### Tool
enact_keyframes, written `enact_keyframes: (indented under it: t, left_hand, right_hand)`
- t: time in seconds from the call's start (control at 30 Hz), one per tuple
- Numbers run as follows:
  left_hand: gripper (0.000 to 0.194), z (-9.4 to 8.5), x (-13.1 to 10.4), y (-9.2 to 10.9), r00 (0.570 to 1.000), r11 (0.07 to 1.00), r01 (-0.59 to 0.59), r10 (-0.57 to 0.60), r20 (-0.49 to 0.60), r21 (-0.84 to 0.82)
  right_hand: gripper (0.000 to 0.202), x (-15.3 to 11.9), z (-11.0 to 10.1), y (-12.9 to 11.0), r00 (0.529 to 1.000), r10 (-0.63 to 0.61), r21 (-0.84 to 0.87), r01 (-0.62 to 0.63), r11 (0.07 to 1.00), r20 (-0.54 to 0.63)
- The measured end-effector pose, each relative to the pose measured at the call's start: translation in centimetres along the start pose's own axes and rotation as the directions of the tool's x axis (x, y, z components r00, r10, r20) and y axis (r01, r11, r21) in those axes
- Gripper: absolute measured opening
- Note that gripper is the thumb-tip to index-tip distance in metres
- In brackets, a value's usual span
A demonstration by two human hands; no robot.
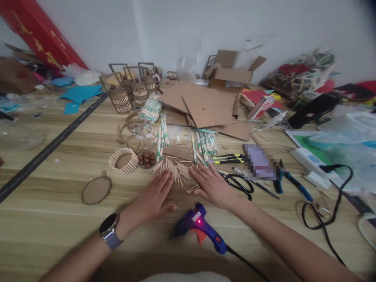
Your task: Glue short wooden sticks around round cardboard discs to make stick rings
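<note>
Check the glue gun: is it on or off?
On, most likely: the glue gun has a red light glowing on its side. How hot it is, the picture cannot tell.

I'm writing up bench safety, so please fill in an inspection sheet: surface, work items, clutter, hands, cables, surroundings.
Surface: wood-grain table, a dark strip running across its left side.
Work items: loose wooden sticks in the middle; slatted ring and brown beads left of them; glue gun nearer the person, red light lit.
Clutter: cardboard sheets behind; scissors, utility knife and pliers at right.
Hands: left hand and right hand palm-down beside the loose wooden sticks, no tool held.
Cables: glue gun cord leaves the bottom edge; black cable loops at right.
Surroundings: pale wall behind; other people: nothing seen.
</note>
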State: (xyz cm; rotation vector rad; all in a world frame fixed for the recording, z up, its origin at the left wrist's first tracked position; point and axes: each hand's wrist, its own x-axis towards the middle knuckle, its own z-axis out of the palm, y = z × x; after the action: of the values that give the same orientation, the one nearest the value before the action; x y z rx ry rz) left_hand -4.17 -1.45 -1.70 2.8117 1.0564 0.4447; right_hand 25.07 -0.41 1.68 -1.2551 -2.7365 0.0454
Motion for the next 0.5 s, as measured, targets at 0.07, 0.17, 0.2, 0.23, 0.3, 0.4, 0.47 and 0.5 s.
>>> enact_keyframes:
  t: [0.07, 0.17, 0.2, 0.23, 0.3, 0.4, 0.47, 0.5]
  left_hand:
    - [0.093, -0.3, 0.9, 0.0, 1.0, 1.0, -0.014, 0.014, -0.011, -0.007]
    - [0.085, -0.7, 3.0, -0.5, 0.999, 0.997, 0.046, -0.045, -0.008, 0.057]
    - [0.083, -0.7, 3.7, -0.8, 0.997, 0.993, 0.079, -0.079, -0.001, 0.085]
    - [0.082, -0.7, 4.5, -1.0, 0.994, 0.988, 0.108, -0.111, 0.016, 0.11]
    - [0.08, -0.5, 5.8, -1.3, 0.988, 0.979, 0.141, -0.149, 0.047, 0.146]
    - [0.077, -0.2, 6.6, -0.9, 0.989, 0.983, 0.125, -0.134, 0.063, 0.137]
    - [0.08, -0.1, 6.2, -0.3, 0.992, 0.989, 0.098, -0.106, 0.069, 0.107]
    - [0.082, -0.1, 5.7, -0.1, 0.994, 0.993, 0.075, -0.082, 0.077, 0.091]
  right_hand:
    - [0.058, 0.1, -0.5, 0.5, 0.999, 0.036, -0.007, -0.036, 0.999, 0.001]
    - [0.049, 0.4, -1.4, 1.1, 0.997, 0.079, -0.009, -0.079, 0.997, -0.006]
    - [0.047, 0.6, -1.7, 1.3, 0.995, 0.099, -0.009, -0.099, 0.995, -0.011]
    - [0.045, 0.7, -2.0, 1.4, 0.993, 0.12, -0.01, -0.12, 0.993, -0.014]
    - [0.042, 0.8, -2.6, 1.7, 0.988, 0.152, -0.026, -0.152, 0.988, -0.01]
    - [0.039, 0.7, -3.2, 2.0, 0.984, 0.176, -0.073, -0.176, 0.982, -0.007]
    - [0.035, 0.6, -3.2, 2.1, 0.982, 0.189, -0.117, -0.189, 0.975, -0.014]
    - [0.033, 0.6, -3.1, 2.1, 0.982, 0.191, -0.145, -0.191, 0.971, -0.013]
